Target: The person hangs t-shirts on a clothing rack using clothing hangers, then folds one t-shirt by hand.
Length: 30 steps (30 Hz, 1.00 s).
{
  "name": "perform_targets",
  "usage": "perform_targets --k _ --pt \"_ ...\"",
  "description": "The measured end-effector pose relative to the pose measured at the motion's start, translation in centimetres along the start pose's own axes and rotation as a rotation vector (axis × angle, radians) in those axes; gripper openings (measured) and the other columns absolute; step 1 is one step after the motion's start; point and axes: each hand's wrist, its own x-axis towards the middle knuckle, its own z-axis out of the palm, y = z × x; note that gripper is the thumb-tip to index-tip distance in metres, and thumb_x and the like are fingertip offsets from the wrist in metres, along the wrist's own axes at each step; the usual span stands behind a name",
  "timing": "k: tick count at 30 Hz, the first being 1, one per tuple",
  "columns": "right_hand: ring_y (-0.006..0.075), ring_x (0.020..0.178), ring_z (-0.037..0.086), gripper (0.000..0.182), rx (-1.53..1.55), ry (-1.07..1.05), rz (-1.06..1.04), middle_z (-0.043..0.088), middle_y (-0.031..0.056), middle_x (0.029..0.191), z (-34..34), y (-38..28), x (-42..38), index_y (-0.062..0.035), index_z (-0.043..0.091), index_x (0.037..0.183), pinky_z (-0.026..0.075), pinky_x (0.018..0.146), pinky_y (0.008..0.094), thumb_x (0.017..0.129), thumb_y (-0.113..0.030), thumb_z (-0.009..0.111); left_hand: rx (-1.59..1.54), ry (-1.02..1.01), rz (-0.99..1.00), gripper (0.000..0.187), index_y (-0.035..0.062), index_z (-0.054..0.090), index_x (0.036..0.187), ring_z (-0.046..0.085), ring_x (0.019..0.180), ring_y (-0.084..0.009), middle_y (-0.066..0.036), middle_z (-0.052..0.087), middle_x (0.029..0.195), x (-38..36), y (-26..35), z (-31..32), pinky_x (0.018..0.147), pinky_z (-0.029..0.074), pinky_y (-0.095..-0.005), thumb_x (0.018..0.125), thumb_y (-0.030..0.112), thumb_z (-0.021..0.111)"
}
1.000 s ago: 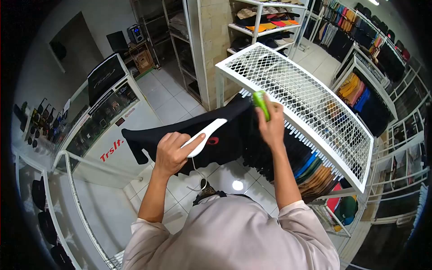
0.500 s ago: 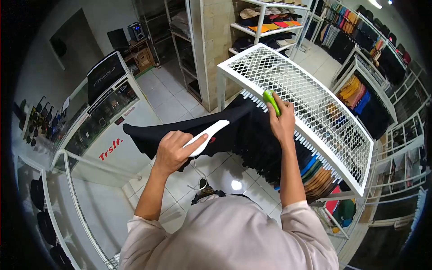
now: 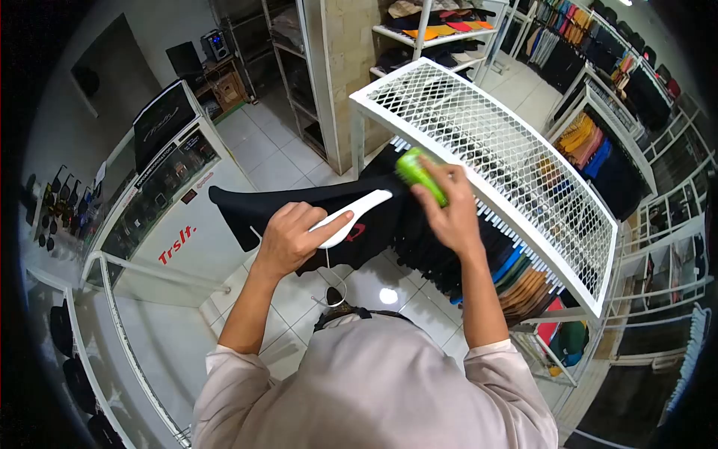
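Note:
A white handheld device (image 3: 363, 212) with a cord hanging from it is gripped in my left hand (image 3: 290, 238), its pale tip pointing right over a black garment (image 3: 299, 206). Part of a red print shows on the garment below the tip. My right hand (image 3: 449, 206) is closed on a green object (image 3: 421, 176), blurred by motion, at the garment's right end beside the rack. Dark clothes (image 3: 426, 247) hang close together below my right hand.
A white rack with a mesh top (image 3: 493, 142) stands at the right, with hanger ends along its edge. At the left is a glass-topped counter (image 3: 187, 217) with red lettering. Cap shelves (image 3: 441, 31) stand behind, and a white rail (image 3: 120, 329) runs at the lower left.
My right hand has moved left and down with the green object, from the rack's edge to the garment. My left hand and the white device have shifted slightly. The view has shifted a little.

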Motion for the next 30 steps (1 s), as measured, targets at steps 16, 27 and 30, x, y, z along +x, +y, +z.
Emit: perform_targets --k 16,27,30 --pt "0.0267 0.125 0.058 0.063 0.545 -0.304 0.049 0.062 0.0152 0.136 -1.7 4.2 -3.1 -0.0008 0.056 0.143 0.041 0.11 0.0371 0.085 -0.018 0.075 -0.595 0.016 -0.226 0.029 0.007 0.071 0.08 0.066 0.062 -0.0221 -0.006 0.07 0.072 4.9 -1.0 -0.5 0.057 0.048 -0.033 0.065 0.01 0.095" --pt "0.0168 0.104 0.063 0.067 0.831 -0.191 0.332 0.067 0.0085 0.115 3.1 0.0 -7.9 -0.0002 0.053 0.134 0.049 0.097 0.031 0.071 0.002 0.077 -0.711 0.325 -0.869 0.077 -0.0053 0.046 0.138 0.065 0.079 -0.0169 -0.011 0.064 0.098 5.0 -0.3 9.0 0.069 0.053 -0.0278 0.085 0.03 0.088" --pt "0.0267 0.107 0.068 0.075 0.772 -0.236 0.42 0.069 0.0161 0.116 6.0 -0.6 -8.8 -0.0058 0.048 0.14 0.053 0.096 0.0373 0.072 -0.007 0.078 -0.76 0.276 -0.902 0.083 -0.0096 0.034 0.143 0.067 0.076 -0.0152 -0.015 0.069 0.094 4.9 2.4 9.8 0.067 0.055 -0.0298 0.087 0.024 0.085"
